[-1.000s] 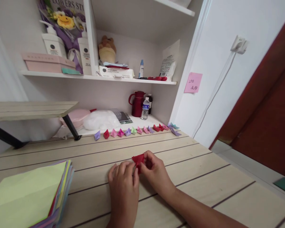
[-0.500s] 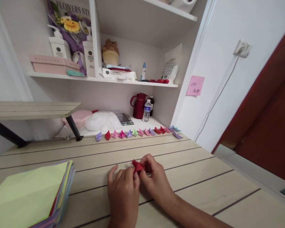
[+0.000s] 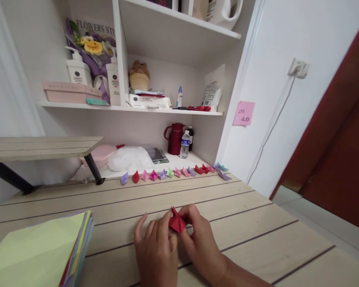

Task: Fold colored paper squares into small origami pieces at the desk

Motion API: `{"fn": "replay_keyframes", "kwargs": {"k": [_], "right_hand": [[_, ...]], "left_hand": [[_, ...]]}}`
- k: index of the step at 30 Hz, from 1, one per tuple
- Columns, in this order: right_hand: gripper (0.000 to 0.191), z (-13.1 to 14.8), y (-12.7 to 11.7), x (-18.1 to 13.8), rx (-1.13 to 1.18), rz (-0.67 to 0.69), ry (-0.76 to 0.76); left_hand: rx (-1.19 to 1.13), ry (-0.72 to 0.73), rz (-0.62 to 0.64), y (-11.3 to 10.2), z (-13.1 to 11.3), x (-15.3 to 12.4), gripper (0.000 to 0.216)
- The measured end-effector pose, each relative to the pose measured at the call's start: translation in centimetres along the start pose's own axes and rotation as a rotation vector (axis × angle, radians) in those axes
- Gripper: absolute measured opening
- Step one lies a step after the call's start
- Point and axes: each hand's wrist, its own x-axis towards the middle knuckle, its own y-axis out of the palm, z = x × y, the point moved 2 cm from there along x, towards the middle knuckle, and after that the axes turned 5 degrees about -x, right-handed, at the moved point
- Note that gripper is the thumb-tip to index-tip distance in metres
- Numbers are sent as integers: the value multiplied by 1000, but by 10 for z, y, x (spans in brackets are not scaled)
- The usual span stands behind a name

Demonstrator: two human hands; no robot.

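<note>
A small red folded paper piece (image 3: pixel 177 223) sits between my two hands above the tabletop, a pointed tip sticking up at its top. My left hand (image 3: pixel 156 247) grips its left side, with the thumb and index finger closed on the paper. On the right side, my right hand (image 3: pixel 199 239) pinches the paper between thumb and index finger. Beyond the hands, a row of small origami boats (image 3: pixel 162 174) in purple, red, pink and green runs along the table's back edge. The fingertips partly cover the paper's lower edges.
A stack of coloured paper (image 3: pixel 38 247) lies at the front left, yellow on top. A small raised stand (image 3: pixel 44 147) is behind it. The wooden table (image 3: pixel 245 223) reaches back to shelves holding a dark red jug (image 3: pixel 175 138) and a water bottle (image 3: pixel 184 145).
The red paper has turned in my fingers, so more of its flat face shows and its tip points up. The whole view has shifted slightly, with the table lower in the picture.
</note>
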Motion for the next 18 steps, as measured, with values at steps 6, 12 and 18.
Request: {"fn": "replay_keyframes", "kwargs": {"k": [6,12,18], "right_hand": [[15,1,-1,-1,-35,20,-48],[12,-3,3,-1,19,34,10],[16,-2,3,1,52,-34,-15]], "left_hand": [[3,-48,18,-2,7,0,9],[2,-79,53,-2,6,0,10],[-46,4,7,-1,7,-3,25]]}}
